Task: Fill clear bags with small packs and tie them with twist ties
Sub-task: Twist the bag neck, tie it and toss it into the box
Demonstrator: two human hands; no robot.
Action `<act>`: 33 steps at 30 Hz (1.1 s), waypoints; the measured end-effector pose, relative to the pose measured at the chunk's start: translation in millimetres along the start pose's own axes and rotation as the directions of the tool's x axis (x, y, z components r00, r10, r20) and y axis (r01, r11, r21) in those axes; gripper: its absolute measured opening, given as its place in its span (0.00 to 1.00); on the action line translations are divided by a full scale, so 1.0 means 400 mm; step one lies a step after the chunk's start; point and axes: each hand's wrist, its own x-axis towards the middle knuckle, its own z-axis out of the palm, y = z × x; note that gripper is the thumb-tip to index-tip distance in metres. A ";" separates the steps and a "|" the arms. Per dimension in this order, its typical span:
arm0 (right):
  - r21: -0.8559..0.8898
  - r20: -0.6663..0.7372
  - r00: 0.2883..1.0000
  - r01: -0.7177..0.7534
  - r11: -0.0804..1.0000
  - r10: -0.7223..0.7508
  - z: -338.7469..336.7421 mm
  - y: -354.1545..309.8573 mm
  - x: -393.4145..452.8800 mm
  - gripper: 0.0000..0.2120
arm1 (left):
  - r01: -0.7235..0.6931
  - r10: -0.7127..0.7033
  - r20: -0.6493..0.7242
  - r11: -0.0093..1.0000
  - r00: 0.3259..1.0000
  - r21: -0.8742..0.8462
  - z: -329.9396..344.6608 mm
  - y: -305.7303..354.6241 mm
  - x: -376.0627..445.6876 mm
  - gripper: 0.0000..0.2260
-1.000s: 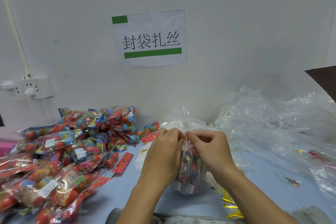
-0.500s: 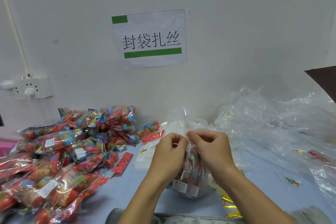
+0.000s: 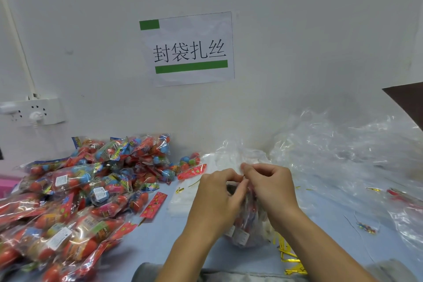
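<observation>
Left hand (image 3: 217, 199) and right hand (image 3: 270, 185) pinch the filled bag (image 3: 246, 224) at its neck; twist the tie tightly, close above the packs.

My desk (image 3: 160, 231) is pale blue. Along its left edge lies a heap of small packs (image 3: 75, 194), clear film over red-orange and bright blue balls, with white labels and multicoloured printed strips. A red strip with yellow marks (image 3: 153, 204) lies beside the heap. The bag I am tying (image 3: 246, 226) is clear, showing red and dark packs and white labels inside. At the desk's near edge lie shiny gold twist ties (image 3: 288, 256). Toward the right edge, the pile of empty bags (image 3: 343, 156) is colourless and glossy. On the white wall, the paper sign (image 3: 187, 49) is white with black characters and two green bars. The socket strip (image 3: 34, 111) is white; something pink (image 3: 5, 184) sits at the far left.
</observation>
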 end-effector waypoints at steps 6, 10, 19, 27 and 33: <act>0.100 -0.042 0.997 -0.061 0.993 0.065 -0.018 -0.007 0.009 0.12 | -0.212 0.178 0.163 0.950 0.971 0.228 0.021 0.010 -0.009 0.13; 0.135 -0.032 0.998 -0.058 0.989 0.063 -0.025 -0.013 0.011 0.10 | -0.213 0.173 0.160 0.937 0.972 0.276 0.017 0.011 -0.011 0.11; 0.084 0.025 1.000 0.007 0.996 -0.009 -0.025 -0.021 0.008 0.11 | 0.016 -0.021 0.040 0.994 0.999 0.111 0.015 0.013 -0.011 0.12; 0.122 -0.030 0.999 -0.030 0.992 0.034 -0.033 -0.020 0.012 0.09 | 0.000 -0.017 0.113 0.989 0.993 0.149 0.028 0.001 -0.013 0.13; 0.110 -0.136 0.990 -0.027 0.994 0.042 -0.043 -0.030 0.027 0.08 | 0.145 -0.151 0.016 0.971 0.988 0.191 0.010 -0.010 -0.009 0.24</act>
